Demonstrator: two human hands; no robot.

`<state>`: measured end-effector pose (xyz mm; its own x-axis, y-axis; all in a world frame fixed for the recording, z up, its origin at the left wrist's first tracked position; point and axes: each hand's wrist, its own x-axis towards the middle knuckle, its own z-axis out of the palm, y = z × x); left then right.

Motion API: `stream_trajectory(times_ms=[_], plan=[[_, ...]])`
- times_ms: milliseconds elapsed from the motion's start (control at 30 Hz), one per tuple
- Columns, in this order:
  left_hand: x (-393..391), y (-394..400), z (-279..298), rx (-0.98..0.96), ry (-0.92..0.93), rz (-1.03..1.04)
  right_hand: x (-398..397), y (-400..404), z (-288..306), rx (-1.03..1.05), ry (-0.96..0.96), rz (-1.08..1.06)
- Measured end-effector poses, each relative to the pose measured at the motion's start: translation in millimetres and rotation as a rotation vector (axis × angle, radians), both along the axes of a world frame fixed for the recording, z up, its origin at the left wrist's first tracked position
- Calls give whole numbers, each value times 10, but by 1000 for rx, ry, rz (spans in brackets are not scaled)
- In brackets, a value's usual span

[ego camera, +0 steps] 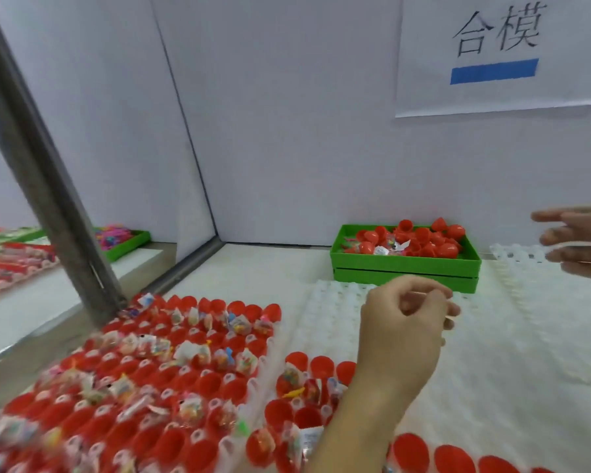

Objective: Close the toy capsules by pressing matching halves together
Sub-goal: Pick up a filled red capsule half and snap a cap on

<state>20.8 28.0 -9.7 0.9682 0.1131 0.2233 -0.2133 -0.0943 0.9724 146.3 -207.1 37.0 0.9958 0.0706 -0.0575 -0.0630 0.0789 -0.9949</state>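
Head view, with the green bin [403, 268] against the back wall as the landmark. It is a shallow, stiff plastic crate heaped with loose red capsule halves [423, 238], glossy domed shells, with a few small packets among them.

In front of the bin and to its left lies a white moulded tray [338, 322] of soft-looking dimples. Further left and nearer the camera, 1 wide block of open red halves [185, 380] stands mouth-up in rows, many holding small clear toy packets [188, 349]; a shorter group sits nearer the camera, below the bin.

The left hand [403, 329] hovers just in front of the bin, over the white tray, fingers curled in loosely. Whether it pinches something small is not clear from this blurred frame. The right hand [574, 240] is to the right of the bin, fingers spread and straight, holding nothing.

The shells look light, thin and smooth, so probably slippery and apt to skate or tip when pushed. I would take a loose half around its dome with fingertips, seat its rim squarely on a filled half, and press straight down; a skewed press may buckle the thin rim or trap a packet edge.

A grey metal post [45, 186] slants far left of the bin, and a paper sign [498, 52] hangs above it.
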Motion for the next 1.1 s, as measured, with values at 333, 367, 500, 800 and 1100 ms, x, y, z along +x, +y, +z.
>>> stream_trajectory(times_ms=[333, 367, 500, 800, 1100], plan=[[100, 462, 58, -321, -35, 482, -364, 1933, -32, -771, -543, 451], [99, 488, 59, -294, -68, 526, -348, 2044, -64, -804, -568, 491], [110, 558, 53, -291, -84, 565, -289, 2240, -170, -915, -558, 604], [167, 595, 16, -270, -52, 594, -396, 1891, -290, -1361, -383, 944], [172, 583, -2, -228, -33, 590, -603, 1906, -369, -1472, -496, 798]])
